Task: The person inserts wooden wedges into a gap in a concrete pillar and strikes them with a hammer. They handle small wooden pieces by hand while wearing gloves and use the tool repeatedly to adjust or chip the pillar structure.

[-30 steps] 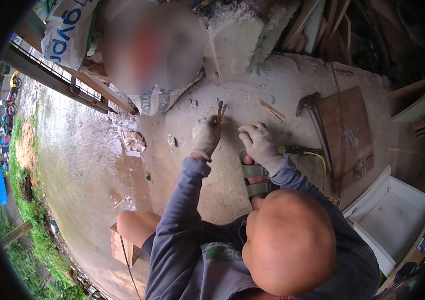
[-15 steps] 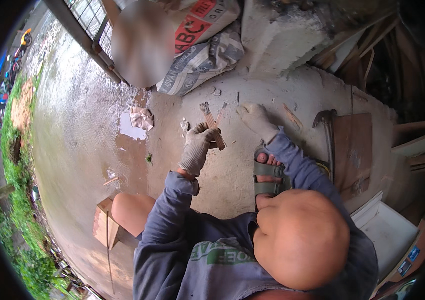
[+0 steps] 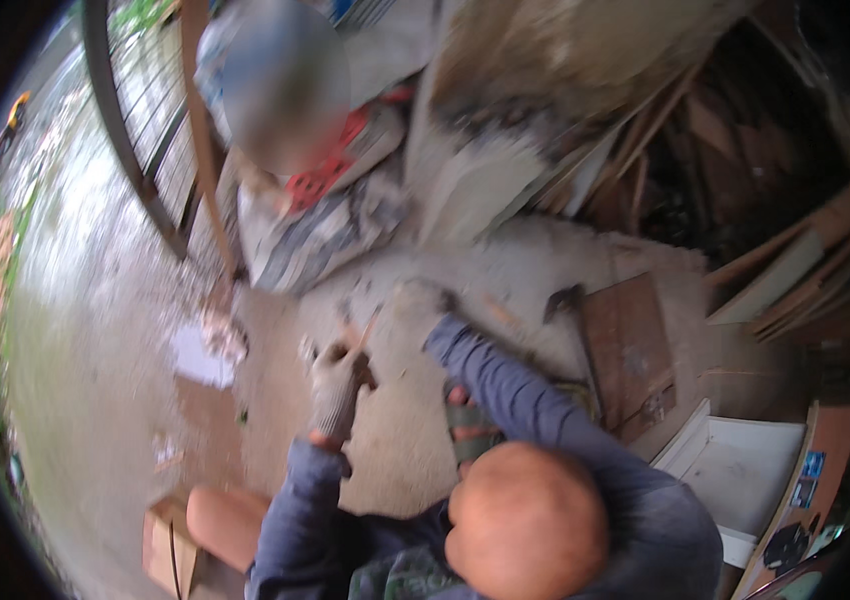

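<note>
My left hand (image 3: 337, 390), in a pale knitted glove, is closed around a few thin wood strips (image 3: 372, 322). Their upper ends fan out above the fingers. To its right, my right hand (image 3: 419, 298), gloved as well, is low over the concrete floor at the end of my stretched arm. Motion smears its fingers, so I cannot make out whether they hold anything. Close below the right forearm is my sandalled foot (image 3: 472, 432). Right of that hand, a long tool with a dark hooked head (image 3: 565, 299) lies alongside a flat brown board (image 3: 630, 345).
A printed sack (image 3: 330, 235) lies ahead, with a person (image 3: 280, 80) close behind it. Scrap planks (image 3: 815, 265) pile up at the right, above a white drawer-like box (image 3: 745, 470). Crumpled paper (image 3: 222, 335) and a wooden block (image 3: 167, 540) are on the left.
The view has shifted, so the floor and both hands appear further left and lower. The person behind the sack shows more. My left hand still holds the strips.
</note>
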Available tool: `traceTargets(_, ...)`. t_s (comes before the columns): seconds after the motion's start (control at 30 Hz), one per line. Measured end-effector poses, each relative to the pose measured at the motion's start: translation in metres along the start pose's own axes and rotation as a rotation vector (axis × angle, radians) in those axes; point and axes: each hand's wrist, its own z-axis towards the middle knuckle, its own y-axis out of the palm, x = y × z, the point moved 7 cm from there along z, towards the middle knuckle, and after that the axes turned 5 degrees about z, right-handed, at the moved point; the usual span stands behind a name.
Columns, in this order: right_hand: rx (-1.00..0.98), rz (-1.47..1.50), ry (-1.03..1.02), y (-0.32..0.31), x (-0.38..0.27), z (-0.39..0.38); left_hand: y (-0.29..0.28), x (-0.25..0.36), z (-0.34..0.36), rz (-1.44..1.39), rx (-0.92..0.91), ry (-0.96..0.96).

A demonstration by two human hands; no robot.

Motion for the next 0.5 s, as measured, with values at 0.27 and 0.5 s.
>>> traceTargets(0.27,-0.161,0.482,0.5,-0.082,0.054,-0.005,0.002,0.013,-0.004,0.01,0.036,0.025)
traceTargets(0.5,0.299,1.592,0.716,-0.228,0.094,-0.061,0.019,0.005,0.004,0.02,-0.117,-0.044)
